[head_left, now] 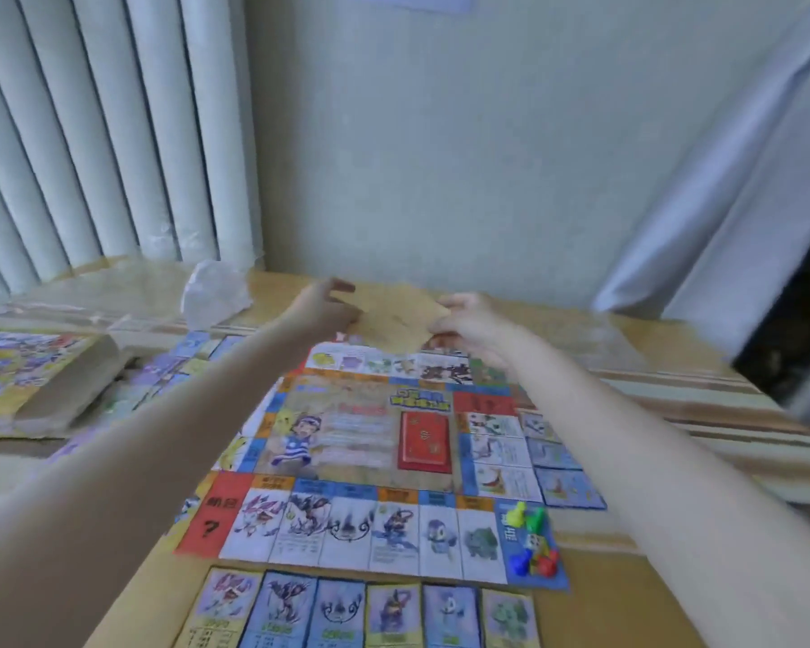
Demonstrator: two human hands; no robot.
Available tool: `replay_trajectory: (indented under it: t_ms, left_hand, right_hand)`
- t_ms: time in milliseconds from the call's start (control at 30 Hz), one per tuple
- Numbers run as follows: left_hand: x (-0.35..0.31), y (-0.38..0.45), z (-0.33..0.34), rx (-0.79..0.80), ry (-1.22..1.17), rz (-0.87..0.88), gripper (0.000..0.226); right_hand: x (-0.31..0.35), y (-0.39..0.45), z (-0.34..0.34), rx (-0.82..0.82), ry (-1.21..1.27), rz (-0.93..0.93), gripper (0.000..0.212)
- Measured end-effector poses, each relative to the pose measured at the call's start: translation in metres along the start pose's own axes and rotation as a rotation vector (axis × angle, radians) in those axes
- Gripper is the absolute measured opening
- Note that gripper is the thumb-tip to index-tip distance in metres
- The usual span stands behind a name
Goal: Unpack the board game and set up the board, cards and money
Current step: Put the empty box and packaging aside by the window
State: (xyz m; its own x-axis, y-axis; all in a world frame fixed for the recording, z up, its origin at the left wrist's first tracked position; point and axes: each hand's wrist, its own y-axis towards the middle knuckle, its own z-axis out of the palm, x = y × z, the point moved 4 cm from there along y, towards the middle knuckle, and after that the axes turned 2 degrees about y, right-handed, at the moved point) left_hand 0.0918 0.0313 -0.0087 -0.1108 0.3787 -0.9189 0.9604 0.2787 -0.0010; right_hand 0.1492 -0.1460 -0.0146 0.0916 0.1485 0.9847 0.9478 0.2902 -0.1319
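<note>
Two hands meet at the far edge of the game board [347, 460], just above the frame's centre, both pinching one tan sheet [396, 315] (blurred; its print cannot be read). The left hand [323, 308] grips the sheet's left side with fingers curled; the right hand [464, 325] grips its right corner.

At the left edge of the frame the game box [34, 381] lies on its side with its open end facing right; what is inside cannot be told. A crumpled clear plastic bag [216, 297] stands behind it, near the wall.

On the board, spread flat on the table [627, 600], a red card deck [425, 442] sits right of centre. Yellow, green, blue and red pawns [531, 540] cluster on its lower right corner square. A row of cards [361, 615] lies along the bottom of the frame, just beside the board's near edge, and another column of cards [559, 460] runs beside its right edge. Bare table shows at lower right and beyond the sheet, up to the wall.
</note>
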Motion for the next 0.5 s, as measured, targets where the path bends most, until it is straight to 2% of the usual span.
replay_trajectory:
  t_ms: [133, 200, 233, 267, 433, 500]
  left_hand:
    - [-0.025, 0.024, 0.076, 0.127, 0.049, 0.034, 0.039]
    - [-0.032, 0.033, 0.108, 0.179, 0.081, 0.058, 0.037]
    - [-0.034, 0.038, 0.122, 0.195, 0.096, 0.064, 0.037]
    - [-0.035, 0.044, 0.135, 0.207, 0.107, 0.066, 0.036]
    - [-0.037, 0.062, 0.182, 0.255, 0.158, 0.071, 0.035]
    - [-0.037, 0.063, 0.192, 0.265, 0.182, 0.075, 0.036]
  right_hand:
    - [-0.028, 0.018, -0.128, -0.499, -0.038, 0.025, 0.019]
    - [-0.042, 0.023, -0.175, -0.688, -0.044, 0.058, 0.024]
    - [-0.047, 0.024, -0.192, -0.752, -0.015, 0.068, 0.019]
    - [-0.051, 0.026, -0.205, -0.797, 0.021, 0.072, 0.014]
    - [-0.064, 0.052, -0.232, -0.841, 0.086, 0.036, 0.025]
    - [-0.066, 0.058, -0.238, -0.858, -0.057, 0.063, 0.027]
